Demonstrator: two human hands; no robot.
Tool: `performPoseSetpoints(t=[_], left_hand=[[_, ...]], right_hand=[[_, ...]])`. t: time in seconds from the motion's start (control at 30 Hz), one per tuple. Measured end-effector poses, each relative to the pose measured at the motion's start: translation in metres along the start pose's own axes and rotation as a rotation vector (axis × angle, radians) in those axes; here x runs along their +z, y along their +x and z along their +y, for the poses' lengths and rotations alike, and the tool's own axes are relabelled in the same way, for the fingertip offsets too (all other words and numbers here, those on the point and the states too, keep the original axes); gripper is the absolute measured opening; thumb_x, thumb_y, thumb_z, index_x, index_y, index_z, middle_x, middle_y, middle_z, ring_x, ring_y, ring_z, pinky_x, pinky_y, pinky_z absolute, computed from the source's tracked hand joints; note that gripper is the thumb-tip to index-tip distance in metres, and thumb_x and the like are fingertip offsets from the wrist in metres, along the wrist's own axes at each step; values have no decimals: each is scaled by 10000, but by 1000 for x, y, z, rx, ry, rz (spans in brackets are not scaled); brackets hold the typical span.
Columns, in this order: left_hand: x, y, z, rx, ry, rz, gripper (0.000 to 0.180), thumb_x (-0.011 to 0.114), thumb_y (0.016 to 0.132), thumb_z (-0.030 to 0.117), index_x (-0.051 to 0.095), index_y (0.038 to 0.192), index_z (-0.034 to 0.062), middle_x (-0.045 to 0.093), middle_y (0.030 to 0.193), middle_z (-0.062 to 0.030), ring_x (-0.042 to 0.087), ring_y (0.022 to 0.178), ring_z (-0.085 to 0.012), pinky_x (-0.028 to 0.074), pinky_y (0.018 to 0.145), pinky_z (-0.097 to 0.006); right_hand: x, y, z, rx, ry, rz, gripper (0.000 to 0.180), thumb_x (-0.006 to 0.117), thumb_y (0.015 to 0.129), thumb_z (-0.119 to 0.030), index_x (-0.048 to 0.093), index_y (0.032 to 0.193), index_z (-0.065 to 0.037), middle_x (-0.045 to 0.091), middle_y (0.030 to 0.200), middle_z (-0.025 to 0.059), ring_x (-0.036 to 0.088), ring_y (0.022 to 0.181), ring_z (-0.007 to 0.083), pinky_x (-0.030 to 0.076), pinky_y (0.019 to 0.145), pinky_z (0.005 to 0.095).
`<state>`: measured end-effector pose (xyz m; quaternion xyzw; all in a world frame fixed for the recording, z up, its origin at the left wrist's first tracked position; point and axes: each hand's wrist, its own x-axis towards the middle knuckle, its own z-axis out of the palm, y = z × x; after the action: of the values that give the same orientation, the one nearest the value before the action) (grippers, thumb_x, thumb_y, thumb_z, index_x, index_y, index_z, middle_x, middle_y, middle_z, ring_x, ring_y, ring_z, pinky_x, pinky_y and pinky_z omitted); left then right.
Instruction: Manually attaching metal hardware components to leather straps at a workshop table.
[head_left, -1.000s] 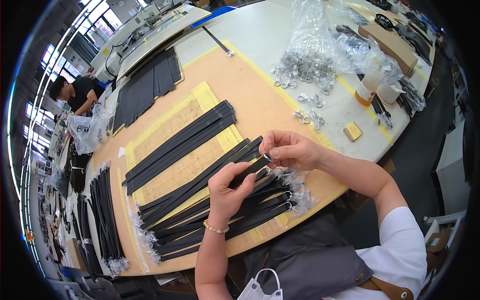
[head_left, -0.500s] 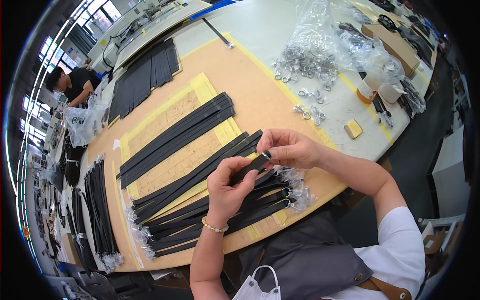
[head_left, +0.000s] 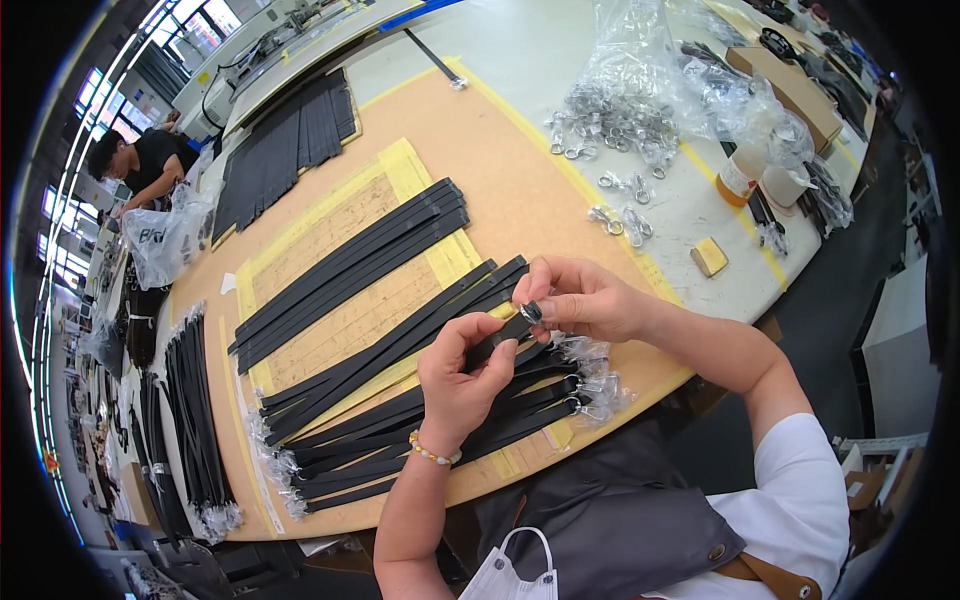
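My left hand [head_left: 466,374] pinches a black strap [head_left: 510,329] between thumb and fingers, close to the strap's end. At that end sits a small silver metal ring [head_left: 530,312], gripped by the fingertips of my right hand [head_left: 582,300]. Part of the ring is covered by those fingers. Beneath both hands lie several black straps [head_left: 350,440], their right ends carrying metal clasps in clear plastic wrap [head_left: 590,385]. Another group of flat black straps [head_left: 355,270] rests farther back, on a yellow-taped board.
Wrapped metal clasps [head_left: 610,125] are heaped at the back right, near a glue bottle [head_left: 740,175] and a yellow block [head_left: 709,257]. Finished-looking strap bundles [head_left: 195,420] lie at the left. A person [head_left: 150,165] works at the far left.
My hands stay nearly in place. The ring on the strap's end has turned slightly and shows more to the camera. The view has shifted a little.
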<state>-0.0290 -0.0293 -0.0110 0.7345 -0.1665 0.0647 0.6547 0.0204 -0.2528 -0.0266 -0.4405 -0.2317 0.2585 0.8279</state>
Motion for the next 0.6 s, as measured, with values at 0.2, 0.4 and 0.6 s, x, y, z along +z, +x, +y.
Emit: performPoseSetpoints(t=[0.2, 0.4, 0.6], left_hand=[[7, -4, -8, -13, -155, -31, 252, 707, 887, -52, 610, 1118, -29, 687, 965, -45, 617, 798, -40, 465, 627, -162], [4, -3, 2, 56, -93, -23, 255, 737, 864, -30, 626, 1092, -14, 681, 929, -25, 608, 747, -31, 451, 586, -163], [-5, 0, 8, 77, 70, -16, 233, 777, 795, -13, 675, 1002, 16, 679, 834, 0, 529, 630, -6, 386, 528, -152]], right_hand=[[9, 1, 16, -100, -80, -42, 175, 615, 1029, -140, 520, 1136, -39, 628, 1076, 49, 653, 971, 130, 555, 881, 299], [0, 3, 12, -21, -44, -107, 186, 626, 1023, -149, 521, 1130, -39, 631, 1083, 63, 652, 1014, 135, 557, 916, 308], [2, 3, 8, 54, 151, -138, 232, 648, 1007, -148, 561, 1182, -21, 653, 1217, 114, 646, 1136, 187, 527, 1014, 366]])
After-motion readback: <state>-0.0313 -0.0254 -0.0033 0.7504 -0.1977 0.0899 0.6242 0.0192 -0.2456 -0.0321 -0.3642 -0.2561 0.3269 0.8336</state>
